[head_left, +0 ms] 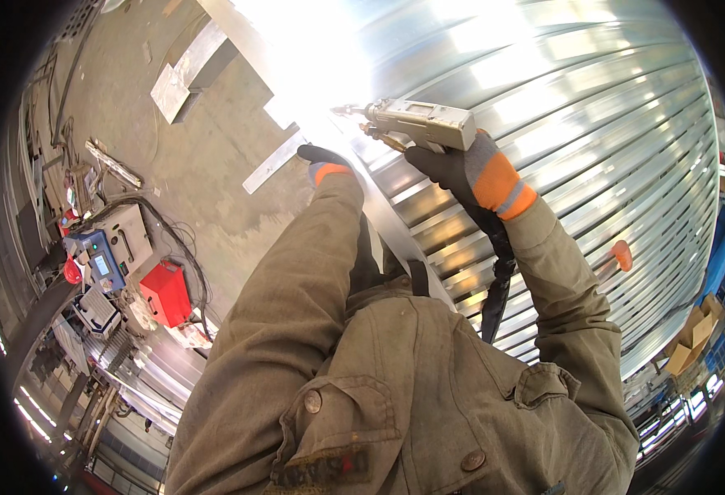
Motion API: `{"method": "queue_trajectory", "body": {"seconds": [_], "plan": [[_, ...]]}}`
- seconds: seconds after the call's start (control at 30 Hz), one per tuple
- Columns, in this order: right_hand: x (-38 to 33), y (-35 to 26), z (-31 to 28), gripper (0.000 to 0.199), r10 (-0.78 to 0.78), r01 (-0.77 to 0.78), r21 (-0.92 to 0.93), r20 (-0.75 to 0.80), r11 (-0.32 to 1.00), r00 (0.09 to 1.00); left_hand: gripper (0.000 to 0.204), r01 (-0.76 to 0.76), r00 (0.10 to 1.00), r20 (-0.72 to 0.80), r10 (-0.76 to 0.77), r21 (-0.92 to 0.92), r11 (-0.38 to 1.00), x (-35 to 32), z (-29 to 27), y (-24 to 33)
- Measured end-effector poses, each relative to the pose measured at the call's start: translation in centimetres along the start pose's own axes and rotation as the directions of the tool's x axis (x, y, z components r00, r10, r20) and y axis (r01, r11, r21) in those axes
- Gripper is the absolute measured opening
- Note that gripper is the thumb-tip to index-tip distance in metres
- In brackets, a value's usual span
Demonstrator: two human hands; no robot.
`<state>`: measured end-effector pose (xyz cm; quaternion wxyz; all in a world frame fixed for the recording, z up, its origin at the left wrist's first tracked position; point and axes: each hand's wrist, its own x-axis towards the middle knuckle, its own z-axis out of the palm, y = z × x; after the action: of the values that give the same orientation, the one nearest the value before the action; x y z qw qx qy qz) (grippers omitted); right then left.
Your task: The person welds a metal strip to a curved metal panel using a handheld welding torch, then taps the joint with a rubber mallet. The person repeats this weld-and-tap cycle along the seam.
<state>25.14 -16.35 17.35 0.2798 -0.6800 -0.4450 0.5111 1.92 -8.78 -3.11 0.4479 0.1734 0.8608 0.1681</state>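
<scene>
In my gloved right hand point(471, 175) is a handheld welding gun point(424, 124), silver-grey with a brass-coloured part below its nose. My fingers close round its grip, and a black cable sleeve point(501, 272) hangs from it. The nozzle points left to a very bright white glare at the edge of a slatted metal panel point(602, 165). Just below the glare, my gloved left hand point(327, 162) rests at the panel's long metal edge bar point(395, 235). One dark finger stretches left beside a flat metal strip point(273, 163); the other fingers are hard to see.
Metal box-section pieces point(189, 70) lie on the concrete floor point(222, 165) at the left. A blue machine with a small screen point(96, 260), a red container point(165, 294) and black cables point(183, 239) stand lower left. An orange object point(622, 256) lies on the panel; a cardboard box point(692, 337) stands far right.
</scene>
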Motion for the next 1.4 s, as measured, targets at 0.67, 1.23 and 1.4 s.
{"method": "queue_trajectory", "body": {"seconds": [0.67,1.23,1.4], "plan": [[1.3,1.2,1.4,0.040,-0.070,0.071,-0.102,0.007,0.992,0.997,0.062,0.017,1.000,-0.002,-0.017,0.006,1.000,-0.3,-0.2,0.0],[1.2,1.0,1.5,0.042,-0.224,0.221,-0.084,-0.019,0.972,0.974,0.072,0.023,1.000,-0.013,-0.024,-0.059,0.998,-0.7,-0.2,0.1],[1.3,1.8,2.0,0.040,-0.116,0.116,-0.025,-0.013,0.993,0.993,0.075,0.021,1.000,-0.018,-0.022,-0.060,0.998,-0.8,-0.3,0.3]]}}
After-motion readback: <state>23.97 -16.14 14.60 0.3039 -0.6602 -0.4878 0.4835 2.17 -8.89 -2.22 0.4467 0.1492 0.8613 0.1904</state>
